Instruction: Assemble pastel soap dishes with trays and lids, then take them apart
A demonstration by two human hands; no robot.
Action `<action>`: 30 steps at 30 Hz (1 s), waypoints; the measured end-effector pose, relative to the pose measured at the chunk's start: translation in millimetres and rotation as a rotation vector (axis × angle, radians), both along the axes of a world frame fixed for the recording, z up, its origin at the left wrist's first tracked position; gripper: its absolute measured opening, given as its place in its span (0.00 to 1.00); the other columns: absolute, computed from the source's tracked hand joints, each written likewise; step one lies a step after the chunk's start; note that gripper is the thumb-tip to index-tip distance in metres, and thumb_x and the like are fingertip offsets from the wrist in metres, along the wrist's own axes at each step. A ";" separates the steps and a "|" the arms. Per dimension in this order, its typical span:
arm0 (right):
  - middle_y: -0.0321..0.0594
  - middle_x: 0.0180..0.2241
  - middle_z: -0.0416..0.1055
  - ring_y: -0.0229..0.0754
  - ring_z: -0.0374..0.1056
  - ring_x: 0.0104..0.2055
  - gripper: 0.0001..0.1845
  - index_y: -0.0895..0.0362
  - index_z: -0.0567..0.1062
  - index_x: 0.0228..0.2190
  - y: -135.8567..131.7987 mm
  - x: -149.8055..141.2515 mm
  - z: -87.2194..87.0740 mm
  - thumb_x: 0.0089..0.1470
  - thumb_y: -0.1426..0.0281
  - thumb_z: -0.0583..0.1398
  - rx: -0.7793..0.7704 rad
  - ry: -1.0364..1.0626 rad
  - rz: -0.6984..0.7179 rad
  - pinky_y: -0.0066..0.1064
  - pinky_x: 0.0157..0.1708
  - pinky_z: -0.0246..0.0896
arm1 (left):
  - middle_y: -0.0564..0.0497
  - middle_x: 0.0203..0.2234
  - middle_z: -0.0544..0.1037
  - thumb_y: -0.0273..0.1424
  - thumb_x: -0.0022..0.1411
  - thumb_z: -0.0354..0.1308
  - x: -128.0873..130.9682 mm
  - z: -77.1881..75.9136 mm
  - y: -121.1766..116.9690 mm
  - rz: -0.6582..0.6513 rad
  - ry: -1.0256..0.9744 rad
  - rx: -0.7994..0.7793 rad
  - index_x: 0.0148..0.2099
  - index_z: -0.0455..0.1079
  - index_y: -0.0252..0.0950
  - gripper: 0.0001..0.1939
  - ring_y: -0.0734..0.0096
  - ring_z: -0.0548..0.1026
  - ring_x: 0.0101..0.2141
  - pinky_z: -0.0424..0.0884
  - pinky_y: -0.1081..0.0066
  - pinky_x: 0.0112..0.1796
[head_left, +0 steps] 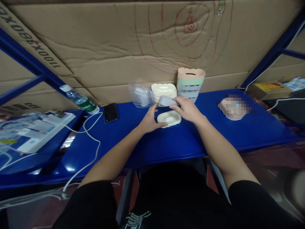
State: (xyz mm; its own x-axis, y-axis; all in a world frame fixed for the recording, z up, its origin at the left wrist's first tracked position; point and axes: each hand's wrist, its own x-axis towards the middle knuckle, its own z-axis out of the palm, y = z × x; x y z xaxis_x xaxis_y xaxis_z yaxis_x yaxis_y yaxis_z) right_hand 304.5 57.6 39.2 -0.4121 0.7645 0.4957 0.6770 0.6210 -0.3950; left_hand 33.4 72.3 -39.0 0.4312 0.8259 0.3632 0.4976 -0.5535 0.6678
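A cream oval dish with a raised middle [169, 118] lies on the blue table in front of me. My left hand [152, 119] is at its left side, thumb along the near rim and fingers spread apart. Above the dish's far edge, my right hand [188, 109] grips a pale grey-white rounded block [166, 101]. What exactly the block is, I cannot make out. Just behind stands a stack of cream scalloped dishes [164, 88]. Left of that stack sit nested clear plastic shells [141, 95]. Scalloped bins in peach, green and grey [191, 81] are stacked at the right.
On the blue table [152, 146], a black phone [111, 113] and a tilted water bottle [81, 100] lie at the left, near a white cable [98, 143]. A pinkish scalloped tray [231, 109], partly blurred, sits at the right. Cardboard [107, 41] walls off the back.
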 end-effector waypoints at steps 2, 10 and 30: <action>0.50 0.45 0.83 0.57 0.77 0.48 0.25 0.53 0.78 0.46 -1.8 2.3 2.4 0.73 0.47 0.55 0.050 0.148 -0.064 0.49 0.51 0.71 | 0.26 0.74 0.63 0.65 0.48 0.76 1.4 3.1 -5.4 -0.023 0.132 0.003 0.82 0.50 0.37 0.71 0.28 0.70 0.68 0.68 0.34 0.66; 0.37 0.34 0.78 0.46 0.75 0.37 0.29 0.50 0.72 0.39 0.8 9.9 3.6 0.65 0.36 0.59 0.264 0.759 -0.305 0.42 0.45 0.73 | 0.41 0.64 0.79 0.56 0.56 0.74 8.8 13.3 -14.2 -0.023 0.455 0.119 0.64 0.78 0.47 0.37 0.37 0.75 0.62 0.65 0.39 0.63; 0.32 0.29 0.71 0.49 0.78 0.33 0.25 0.47 0.63 0.39 50.0 44.3 2.5 0.70 0.39 0.50 0.362 1.398 -0.475 0.48 0.38 0.78 | 0.39 0.70 0.71 0.45 0.65 0.60 -0.9 128.4 93.0 0.236 0.366 0.352 0.64 0.76 0.41 0.28 0.42 0.69 0.70 0.63 0.41 0.69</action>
